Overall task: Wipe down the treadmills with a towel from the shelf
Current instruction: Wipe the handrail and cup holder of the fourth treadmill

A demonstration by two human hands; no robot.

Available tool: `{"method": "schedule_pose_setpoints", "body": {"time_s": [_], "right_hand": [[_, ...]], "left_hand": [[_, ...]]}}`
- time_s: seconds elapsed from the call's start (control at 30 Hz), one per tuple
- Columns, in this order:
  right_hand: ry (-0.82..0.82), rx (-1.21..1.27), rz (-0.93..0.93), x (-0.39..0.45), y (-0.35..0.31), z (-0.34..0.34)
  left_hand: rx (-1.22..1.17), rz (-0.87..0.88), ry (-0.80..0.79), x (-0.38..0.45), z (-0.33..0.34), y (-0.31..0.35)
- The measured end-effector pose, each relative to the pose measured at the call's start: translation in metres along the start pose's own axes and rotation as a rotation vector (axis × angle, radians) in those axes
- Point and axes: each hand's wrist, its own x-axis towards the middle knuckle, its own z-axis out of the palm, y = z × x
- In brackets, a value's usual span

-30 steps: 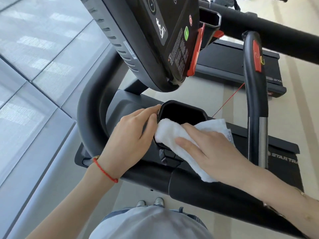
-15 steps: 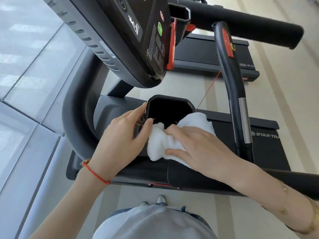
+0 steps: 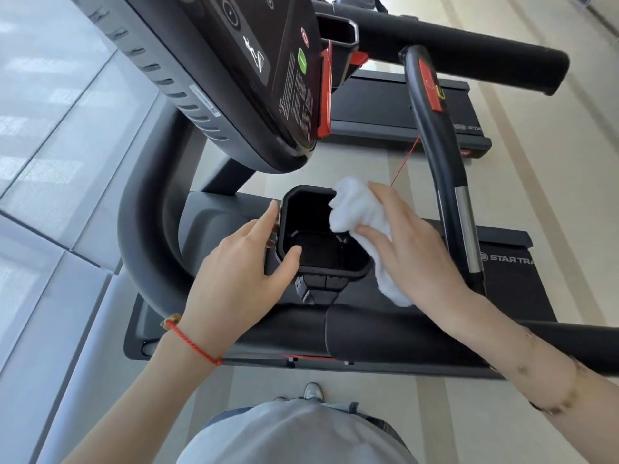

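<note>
White cloth: a bunched white terry towel (image 3: 363, 222) sits at centre frame, draped over the right rim of the cup holder, its upper wad reaching the far right corner and its tail hanging down towards the handrail.
Right hand: the right hand (image 3: 410, 249) lies on top of the towel with fingers (image 3: 385, 195) fairly straight and a little spread, pressing the cloth onto the rim rather than gripping it; likely so the pile rubs along the edge.
Cup holder: a black, squarish plastic cup holder (image 3: 291, 229) with a dark, deep well, fixed just below the console; its inside bottom shows bare.
Left hand: the left hand (image 3: 241, 279) rests at the holder's left rim, index finger along the outer wall, thumb hooked over the near edge, pinching it lightly; a judgement: it steadies the holder against the wiping push.
Treadmill: the black treadmill console (image 3: 234, 78) tilts across the upper left; a padded black handrail (image 3: 385, 333) crosses the lower centre.
Farther out: a second treadmill deck (image 3: 402, 108) at upper right, pale striped flooring (image 3: 552, 195) on the right.
</note>
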Motion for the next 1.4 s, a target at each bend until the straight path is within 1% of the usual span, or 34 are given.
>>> {"method": "schedule_pose_setpoints", "body": {"time_s": [0.03,0.07,0.17,0.23,0.33,0.4,0.47,0.6,0.67,0.77,0.9,0.97,1.07,1.27,1.4], "right_hand": [[-0.047,0.053,0.026,0.009,0.001,0.004],[-0.068,0.078,0.01,0.021,0.003,0.007],[-0.15,0.076,-0.088,0.054,0.004,0.009],[-0.219,0.074,-0.156,0.059,0.009,0.008],[-0.237,0.093,-0.273,0.045,0.017,0.005],[-0.252,0.077,-0.314,0.044,0.018,0.005],[-0.268,0.033,-0.368,0.053,0.011,0.007],[-0.313,-0.044,-0.576,0.074,-0.013,0.019],[-0.332,-0.061,-0.622,0.078,-0.016,0.023],[-0.314,-0.019,-0.567,0.077,-0.009,0.019],[-0.249,0.077,-0.321,0.065,0.008,0.009],[-0.221,0.098,-0.246,0.054,0.013,0.01],[-0.188,0.138,-0.173,0.037,0.014,0.014],[-0.238,0.138,-0.054,0.062,0.007,0.01],[-0.16,0.253,0.064,0.035,0.007,0.013]], "left_hand": [[0.018,0.002,-0.002,-0.001,0.001,0.0],[0.027,0.003,-0.003,-0.001,0.001,0.001],[0.021,-0.004,-0.008,-0.001,0.001,-0.001],[0.025,-0.012,-0.003,-0.001,0.001,-0.001],[0.011,-0.016,0.014,-0.001,0.002,0.0],[0.01,-0.019,0.019,-0.001,0.003,0.0],[0.001,-0.02,0.029,0.0,0.003,0.0],[-0.003,0.001,0.024,-0.001,0.002,0.001],[-0.011,0.006,0.018,-0.001,0.002,0.001],[-0.016,-0.004,0.037,-0.001,0.003,-0.001],[-0.038,-0.016,0.064,0.0,0.004,-0.003],[-0.042,-0.014,0.065,0.001,0.005,-0.004],[-0.042,-0.018,0.072,0.001,0.006,-0.003],[-0.027,0.0,0.063,0.0,0.006,-0.002],[-0.028,0.019,0.078,0.0,0.006,-0.003]]}}
